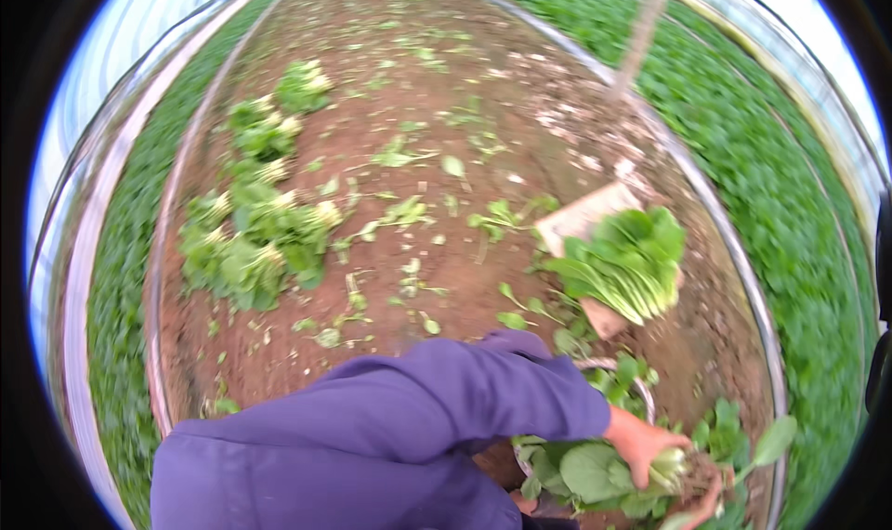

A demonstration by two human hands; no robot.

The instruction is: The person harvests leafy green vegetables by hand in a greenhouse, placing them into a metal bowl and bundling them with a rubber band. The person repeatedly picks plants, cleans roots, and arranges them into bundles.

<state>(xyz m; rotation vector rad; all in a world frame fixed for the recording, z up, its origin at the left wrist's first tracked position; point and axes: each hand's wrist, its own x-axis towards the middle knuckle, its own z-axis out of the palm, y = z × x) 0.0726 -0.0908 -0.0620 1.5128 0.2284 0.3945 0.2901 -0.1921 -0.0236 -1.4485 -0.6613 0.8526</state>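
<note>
My left hand [644, 443], coming out of a purple sleeve, grips the pale stem base of a leafy green plant [592, 471] at the lower right. Its broad leaves spread to the left, and its soil-caked roots point right. Beside those roots is my right hand [705, 508], partly hidden, so its hold is unclear. Further up, a bunch of leafy greens [624, 265] with pale green stems lies across a flat light board [585, 213]. Several bundles of greens [265, 230] lie on the soil at the left, many with their pale stem ends showing.
Loose leaves [404, 213] are scattered over the brown soil. A pale curved handle or rim [644, 394] shows beside the left wrist. Long pipe-like edges border dense green beds [787, 202] on both sides. A slanting post [637, 39] stands at the upper right, under plastic sheeting.
</note>
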